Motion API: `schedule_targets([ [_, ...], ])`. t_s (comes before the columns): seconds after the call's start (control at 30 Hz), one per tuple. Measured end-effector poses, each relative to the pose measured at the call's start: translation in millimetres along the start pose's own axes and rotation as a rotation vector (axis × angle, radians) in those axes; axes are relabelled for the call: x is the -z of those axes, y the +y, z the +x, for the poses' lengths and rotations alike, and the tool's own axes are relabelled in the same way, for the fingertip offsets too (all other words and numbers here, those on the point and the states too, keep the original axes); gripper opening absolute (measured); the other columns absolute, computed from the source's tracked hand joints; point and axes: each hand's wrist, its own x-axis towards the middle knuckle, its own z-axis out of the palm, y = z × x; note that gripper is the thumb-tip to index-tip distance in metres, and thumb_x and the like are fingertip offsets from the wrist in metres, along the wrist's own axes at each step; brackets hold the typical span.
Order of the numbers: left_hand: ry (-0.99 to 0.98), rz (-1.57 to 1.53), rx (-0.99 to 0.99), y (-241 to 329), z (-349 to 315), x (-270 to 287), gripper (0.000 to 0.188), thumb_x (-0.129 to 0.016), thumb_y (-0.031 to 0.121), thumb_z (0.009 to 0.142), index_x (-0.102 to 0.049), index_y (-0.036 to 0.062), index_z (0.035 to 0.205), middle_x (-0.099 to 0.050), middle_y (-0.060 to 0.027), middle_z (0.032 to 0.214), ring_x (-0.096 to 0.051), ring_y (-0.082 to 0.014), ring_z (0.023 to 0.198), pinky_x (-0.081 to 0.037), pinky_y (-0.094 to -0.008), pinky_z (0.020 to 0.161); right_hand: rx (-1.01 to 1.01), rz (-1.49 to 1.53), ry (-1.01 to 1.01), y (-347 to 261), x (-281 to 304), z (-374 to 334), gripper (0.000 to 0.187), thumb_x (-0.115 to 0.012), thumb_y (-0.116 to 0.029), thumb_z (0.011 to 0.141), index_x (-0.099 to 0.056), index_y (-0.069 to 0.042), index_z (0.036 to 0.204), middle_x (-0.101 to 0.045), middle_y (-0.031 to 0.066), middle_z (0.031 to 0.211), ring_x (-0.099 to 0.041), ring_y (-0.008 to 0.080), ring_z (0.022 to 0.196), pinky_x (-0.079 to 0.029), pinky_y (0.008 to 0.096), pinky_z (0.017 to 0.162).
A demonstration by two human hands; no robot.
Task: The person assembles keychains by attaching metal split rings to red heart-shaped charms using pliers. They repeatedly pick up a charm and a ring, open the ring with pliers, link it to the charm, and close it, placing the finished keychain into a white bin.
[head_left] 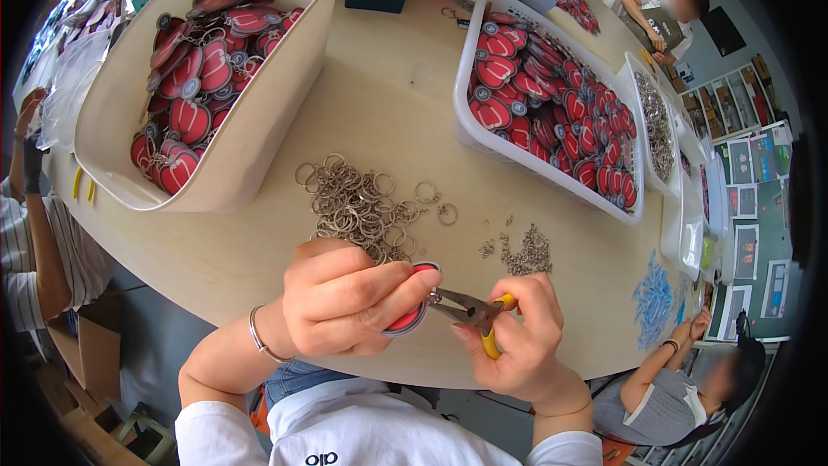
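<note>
My left hand [341, 300] is closed on a round red charm with a dark rim [405, 322], gripping it between thumb and fingers. In my right hand [524, 336] is a pair of needle-nose pliers with yellow handles [473, 311]. The plier tips meet a small metal link at the charm's edge; my fingers partly hide that spot. Just beyond my left hand lies a heap of silver split key rings [354, 207]. A smaller pile of tiny metal links [528, 250] sits beyond my right hand.
A tall cream bin [285, 112] at left and a white basket [552, 183] at right hold many red charms. Blue slips [654, 298] lie at the right edge, near a tray of metal parts [660, 129]. Other people sit around the table.
</note>
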Motion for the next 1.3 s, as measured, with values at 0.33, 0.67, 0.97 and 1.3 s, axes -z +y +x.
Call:
schedule_targets([
  [0.33, -0.025, 0.006, -0.008, -0.5, -0.3, 3.3, 0.046, -0.066, -0.001, 0.053, -0.071, 0.0003, 0.099, -0.063, -0.0069, 0.091, -0.048, -0.0148, 0.049, -0.036, -0.0266, 0.044, 0.061, -0.126, 0.039, -3.1, -0.6, -2.5, 0.018, -0.075, -0.013, 0.061, -0.061, -0.004, 0.065, -0.05, 0.008, 0.079, -0.046, 0.0209, 0.059, -0.037, 0.0291, 0.045],
  [0.67, 0.04, 0.0, -0.029, -3.7, 3.7, -1.7, 0.049, -0.061, 0.008, 0.044, -0.074, -0.0007, 0.091, -0.063, -0.0065, 0.083, -0.044, -0.0095, 0.048, -0.034, -0.0228, 0.04, 0.112, -0.218, -0.008, -0.1, 2.8, -0.6, 0.017, -0.074, -0.014, 0.062, -0.063, -0.003, 0.069, -0.048, 0.0091, 0.079, -0.045, 0.0204, 0.058, -0.037, 0.0279, 0.045],
  [0.97, 0.054, -0.044, 0.015, -2.6, 1.4, -3.0, 0.05, -0.062, 0.006, 0.046, -0.073, -0.0017, 0.094, -0.062, -0.0058, 0.083, -0.043, -0.0102, 0.048, -0.034, -0.024, 0.039, 0.09, -0.27, 0.015, -5.2, 5.2, 2.2, 0.017, -0.073, -0.016, 0.068, -0.065, -0.002, 0.073, -0.048, 0.009, 0.08, -0.046, 0.021, 0.062, -0.038, 0.0286, 0.047],
  [1.3, -0.083, -0.069, 0.076, -1.7, 3.1, 5.7, 0.035, -0.068, 0.0, 0.058, -0.072, -0.0015, 0.094, -0.062, -0.0077, 0.083, -0.052, -0.0166, 0.049, -0.038, -0.0281, 0.042, 0.029, 0.002, -0.11, 0.2, 7.0, 2.2, 0.022, -0.076, -0.01, 0.063, -0.056, -0.002, 0.062, -0.048, 0.0104, 0.078, -0.047, 0.0232, 0.056, -0.038, 0.0303, 0.044],
])
